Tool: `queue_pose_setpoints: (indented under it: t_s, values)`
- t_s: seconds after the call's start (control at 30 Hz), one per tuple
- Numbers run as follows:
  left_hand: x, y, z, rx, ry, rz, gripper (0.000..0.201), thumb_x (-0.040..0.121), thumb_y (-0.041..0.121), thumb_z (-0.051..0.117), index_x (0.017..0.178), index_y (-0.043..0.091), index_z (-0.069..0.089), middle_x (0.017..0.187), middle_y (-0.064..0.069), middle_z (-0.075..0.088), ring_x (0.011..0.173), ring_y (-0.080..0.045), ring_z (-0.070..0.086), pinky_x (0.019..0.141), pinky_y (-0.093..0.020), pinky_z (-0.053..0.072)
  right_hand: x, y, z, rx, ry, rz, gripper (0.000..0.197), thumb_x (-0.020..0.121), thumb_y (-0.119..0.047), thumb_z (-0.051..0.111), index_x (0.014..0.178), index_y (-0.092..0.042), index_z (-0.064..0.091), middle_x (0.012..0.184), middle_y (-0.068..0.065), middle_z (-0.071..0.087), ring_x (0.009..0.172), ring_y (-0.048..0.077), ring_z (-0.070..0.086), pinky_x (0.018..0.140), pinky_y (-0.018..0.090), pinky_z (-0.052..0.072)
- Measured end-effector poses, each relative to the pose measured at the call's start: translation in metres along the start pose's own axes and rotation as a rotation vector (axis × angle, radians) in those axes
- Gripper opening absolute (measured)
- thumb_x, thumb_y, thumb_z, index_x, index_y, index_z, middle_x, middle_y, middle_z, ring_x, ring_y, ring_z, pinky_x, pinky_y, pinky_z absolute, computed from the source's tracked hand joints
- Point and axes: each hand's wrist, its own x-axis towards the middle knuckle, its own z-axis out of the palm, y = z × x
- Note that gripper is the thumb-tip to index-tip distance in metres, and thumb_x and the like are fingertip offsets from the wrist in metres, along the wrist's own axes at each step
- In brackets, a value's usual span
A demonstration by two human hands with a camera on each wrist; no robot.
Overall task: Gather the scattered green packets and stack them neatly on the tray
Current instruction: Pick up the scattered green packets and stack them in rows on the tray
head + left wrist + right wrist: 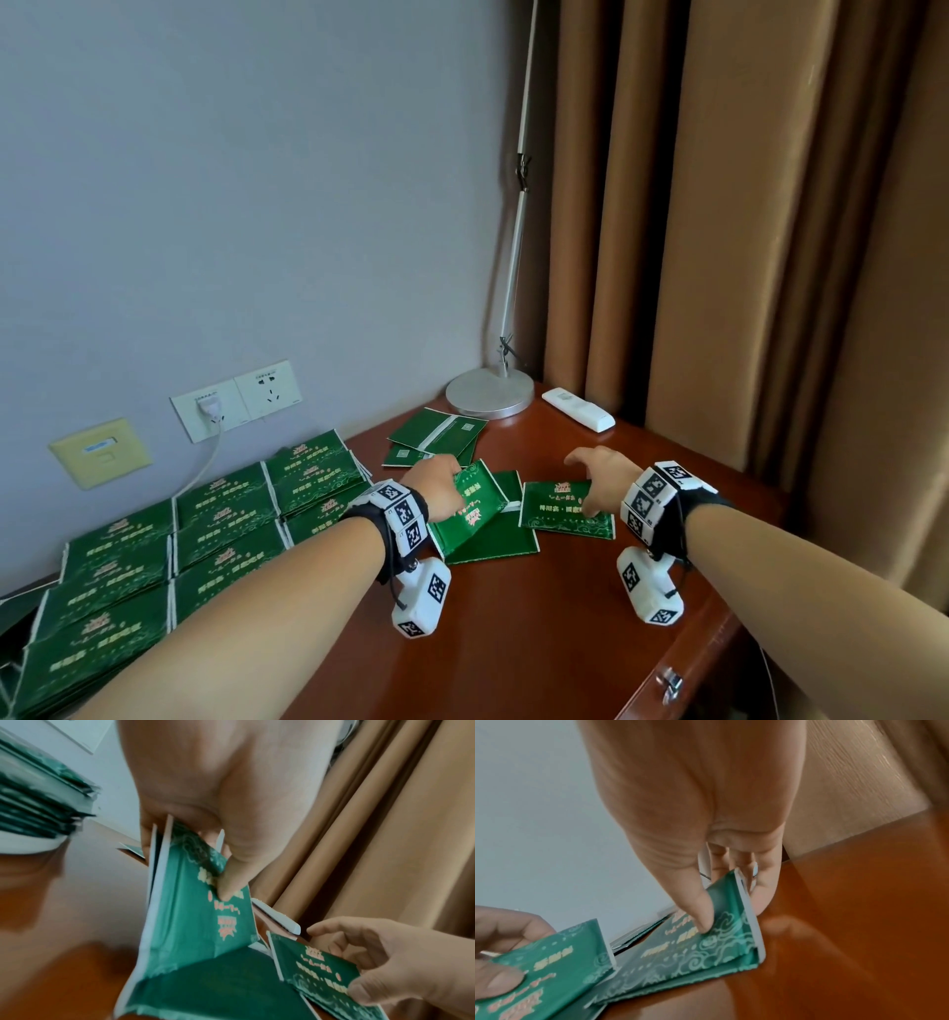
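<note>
Most packets (221,519) already stacked at left. Your left hand (436,485) pinches several; your right hand (598,475) pinches one (557,506) on the table (565,642). Others (436,437) remain near the lamp (490,395).

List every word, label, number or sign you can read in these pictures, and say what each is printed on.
No text reads clearly.
held packet, in the left hand: gold and red Chinese print, blurred.
second packet, pinched by the right hand: gold characters, blurred.
stacked packets: same gold print, too small.
face-down packets: square codes, no legible words.
wall socket: tiny print, unreadable.
wrist markers: black-and-white patterns, no words.
</note>
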Motion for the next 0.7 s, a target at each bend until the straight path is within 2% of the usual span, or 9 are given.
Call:
queue_pose_setpoints:
  t_s: [0.13,0.23,0.3,0.4,0.47,0.53,0.6,0.63,0.7]
  values:
    - [-0.007,0.003,-0.007,-0.088,0.028,-0.004,0.04,0.086,0.014,0.063,0.126,0.014,0.058,0.119,-0.006,0.063,0.102,-0.024,0.064,0.087,-0.032,0.053,-0.004,-0.006,-0.003,0.059,0.018,0.012,0.08,0.072,-0.003,0.079,0.139,-0.029,0.044,0.13,0.004,0.05,0.116,0.019,0.053,0.089,0.029,0.053]
    - [-0.014,0.006,-0.015,-0.103,0.052,-0.006,0.027,0.083,0.009,0.062,0.109,0.014,0.063,0.101,-0.006,0.063,0.085,-0.021,0.06,0.072,-0.027,0.047,-0.012,-0.012,-0.009,0.122,0.039,0.017,0.074,0.074,0.001,0.075,0.136,-0.028,0.046,0.124,0.002,0.054,0.107,0.017,0.057,0.084,0.028,0.055]
    - [-0.02,0.007,-0.021,-0.099,0.077,-0.025,0.015,0.079,0.006,0.061,0.09,0.016,0.059,0.085,-0.005,0.056,0.073,-0.021,0.053,0.066,-0.028,0.043,-0.015,-0.017,-0.014,0.143,0.057,0.023,0.072,0.075,0.004,0.071,0.135,-0.028,0.047,0.119,0.0,0.055,0.099,0.015,0.06,0.078,0.027,0.057]
    - [-0.027,0.007,-0.029,-0.156,0.125,-0.034,0.024,0.076,0.004,0.063,0.078,0.021,0.047,0.08,-0.004,0.049,0.067,-0.02,0.048,0.063,-0.028,0.039,-0.021,-0.026,-0.021,0.177,0.116,0.007,0.068,0.077,0.007,0.063,0.134,-0.028,0.048,0.109,-0.002,0.054,0.09,0.014,0.062,0.068,0.024,0.058]
    - [-0.034,0.006,-0.036,-0.232,0.171,-0.035,0.026,0.076,0.003,0.066,0.08,0.021,0.048,0.079,-0.004,0.053,0.067,-0.02,0.052,0.062,-0.029,0.044,-0.024,-0.036,-0.027,0.221,0.161,-0.008,0.066,0.078,0.007,0.063,0.132,-0.028,0.05,0.112,-0.002,0.054,0.093,0.015,0.062,0.067,0.024,0.057]
    - [-0.041,0.001,-0.042,-0.287,0.207,-0.041,0.026,0.076,0.003,0.07,0.08,0.02,0.051,0.083,-0.003,0.058,0.071,-0.021,0.057,0.067,-0.03,0.049,-0.029,-0.048,-0.033,0.23,0.228,-0.039,0.063,0.076,0.003,0.064,0.129,-0.029,0.053,0.117,-0.003,0.057,0.098,0.014,0.061,0.076,0.028,0.058]
    - [-0.048,-0.005,-0.05,-0.368,0.21,-0.057,0.026,0.076,0.003,0.073,0.085,0.019,0.054,0.089,-0.003,0.062,0.073,-0.021,0.061,0.068,-0.034,0.056,-0.031,-0.059,-0.038,0.211,0.291,-0.063,0.06,0.072,-0.007,0.064,0.124,-0.038,0.054,0.117,-0.008,0.059,0.094,0.011,0.063,0.078,0.03,0.058]
    - [-0.051,-0.008,-0.054,-0.424,0.206,-0.072,0.03,0.077,0.002,0.073,0.097,0.017,0.057,0.096,-0.003,0.063,0.072,-0.021,0.062,0.063,-0.036,0.057,-0.029,-0.062,-0.04,0.225,0.303,-0.063,0.059,0.07,-0.011,0.063,0.12,-0.042,0.055,0.115,-0.009,0.06,0.089,0.009,0.064,0.074,0.03,0.06]
    - [-0.056,-0.016,-0.063,-0.537,0.199,-0.111,0.062,0.079,-0.003,0.072,0.133,0.015,0.047,0.117,-0.006,0.058,0.07,-0.022,0.063,0.053,-0.031,0.053,-0.027,-0.075,-0.044,0.285,0.295,-0.085,0.055,0.072,-0.01,0.061,0.117,-0.042,0.056,0.112,-0.008,0.061,0.081,0.01,0.066,0.065,0.028,0.06]
